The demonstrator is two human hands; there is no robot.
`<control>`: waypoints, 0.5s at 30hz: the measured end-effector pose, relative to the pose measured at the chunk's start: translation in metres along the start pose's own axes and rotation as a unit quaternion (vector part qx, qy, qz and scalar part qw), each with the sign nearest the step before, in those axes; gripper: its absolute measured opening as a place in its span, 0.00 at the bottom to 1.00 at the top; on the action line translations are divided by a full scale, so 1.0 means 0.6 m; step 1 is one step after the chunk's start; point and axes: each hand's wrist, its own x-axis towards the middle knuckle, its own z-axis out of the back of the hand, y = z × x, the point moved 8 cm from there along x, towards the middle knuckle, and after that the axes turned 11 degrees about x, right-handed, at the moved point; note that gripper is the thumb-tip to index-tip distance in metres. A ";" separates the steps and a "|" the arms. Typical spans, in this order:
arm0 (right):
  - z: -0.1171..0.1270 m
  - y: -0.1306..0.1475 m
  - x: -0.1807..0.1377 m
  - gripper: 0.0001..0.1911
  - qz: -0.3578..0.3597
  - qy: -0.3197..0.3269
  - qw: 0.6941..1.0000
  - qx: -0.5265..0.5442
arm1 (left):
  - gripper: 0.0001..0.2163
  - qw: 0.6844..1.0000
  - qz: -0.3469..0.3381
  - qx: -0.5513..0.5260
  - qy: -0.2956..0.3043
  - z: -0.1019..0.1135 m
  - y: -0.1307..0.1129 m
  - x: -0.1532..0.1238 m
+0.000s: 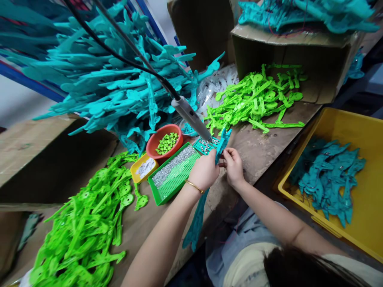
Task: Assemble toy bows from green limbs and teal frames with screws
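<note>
My left hand is closed around a teal plastic part, its upper end sticking up past my thumb. A long teal piece extends below my left wrist over the table edge; I cannot tell whether it is the same part. My right hand pinches at the part's right side, and what sits between its fingertips is too small to make out. Just beyond, a grey electric screwdriver hangs from its cable, its tip low by a small teal tray of metal pieces.
A green basket holds small silvery pieces, beside a red bowl and a yellow dish. Lime-green parts lie left, more behind. Teal parts are heaped at back left. A yellow bin stands right.
</note>
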 end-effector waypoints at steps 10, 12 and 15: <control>-0.011 -0.013 0.006 0.17 -0.023 0.003 0.999 0.043 | 0.11 0.999 -0.018 0.039 0.008 0.006 -0.012 0.007; -0.008 -0.019 0.006 0.17 -0.029 -0.013 0.998 0.053 | 0.11 0.999 -0.011 0.047 0.015 0.006 -0.009 0.012; 0.000 -0.021 0.014 0.15 -0.034 -0.047 0.997 0.049 | 0.10 0.998 -0.008 0.065 0.017 0.004 -0.006 0.023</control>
